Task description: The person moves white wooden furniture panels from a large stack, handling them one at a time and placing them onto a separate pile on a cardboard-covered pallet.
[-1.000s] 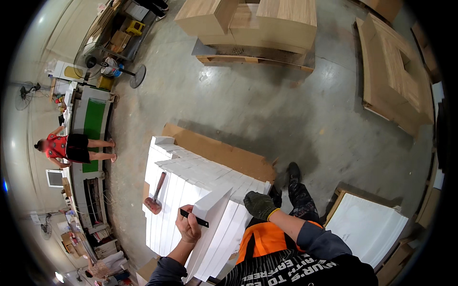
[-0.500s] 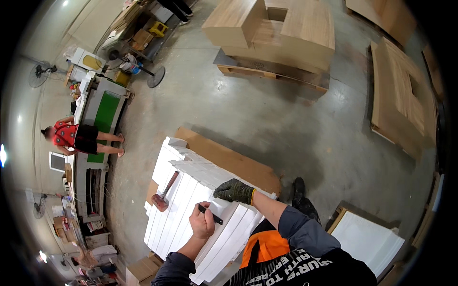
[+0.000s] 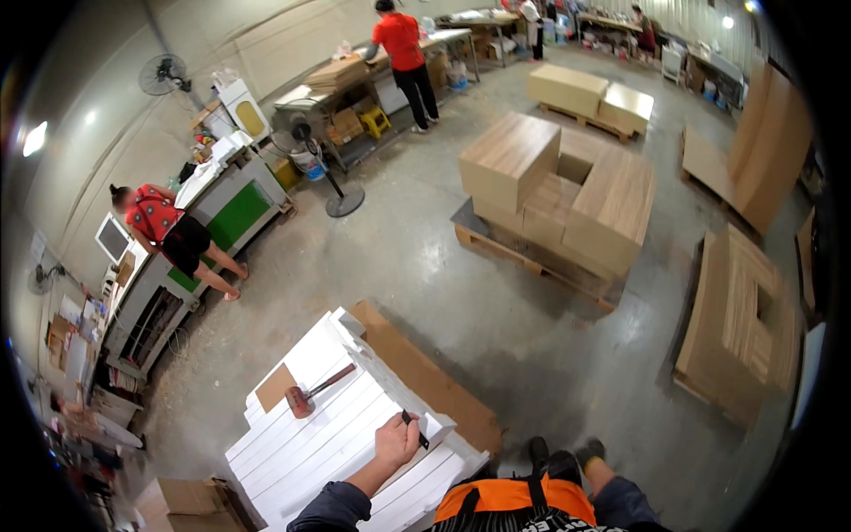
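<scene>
Head view: the left hand (image 3: pixel 396 442) has its fingers curled tight around a flat black strip (image 3: pixel 417 431). The strip is over the white boards (image 3: pixel 306 448), near their right side. A mallet (image 3: pixel 300 402) with a reddish head lies on the boards, a bit away from that hand. Brown cardboard (image 3: pixel 425 377) sticks out past the boards. The right hand (image 3: pixel 588 452) wears a dark glove and is near the shoes (image 3: pixel 561 466). I cannot tell how open its fingers are or if they hold anything.
</scene>
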The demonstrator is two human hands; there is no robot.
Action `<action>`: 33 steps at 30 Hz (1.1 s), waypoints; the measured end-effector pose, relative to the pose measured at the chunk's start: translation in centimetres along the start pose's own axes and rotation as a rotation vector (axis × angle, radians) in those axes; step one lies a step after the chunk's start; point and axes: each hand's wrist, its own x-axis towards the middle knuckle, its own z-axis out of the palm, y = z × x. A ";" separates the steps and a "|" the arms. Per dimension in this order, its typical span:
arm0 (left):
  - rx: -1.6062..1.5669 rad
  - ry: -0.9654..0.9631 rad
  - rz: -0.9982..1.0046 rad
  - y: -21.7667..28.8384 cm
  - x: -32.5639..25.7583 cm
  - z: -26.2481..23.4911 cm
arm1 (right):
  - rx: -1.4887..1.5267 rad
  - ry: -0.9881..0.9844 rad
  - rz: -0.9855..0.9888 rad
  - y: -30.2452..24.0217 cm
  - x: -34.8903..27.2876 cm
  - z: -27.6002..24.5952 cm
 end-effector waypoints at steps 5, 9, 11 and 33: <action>0.177 -0.013 0.021 -1.3 -0.4 0.3 | 0.102 0.088 0.040 10.8 0.5 0.2; 0.234 0.044 -0.148 -1.2 -0.3 1.2 | 0.185 0.171 -0.149 18.8 2.4 1.5; -0.012 0.119 -0.490 2.3 0.7 0.6 | 0.208 0.209 -0.327 23.2 3.3 2.8; -0.276 0.747 -0.649 7.1 8.2 4.4 | -0.364 0.197 -0.797 7.3 29.4 -23.4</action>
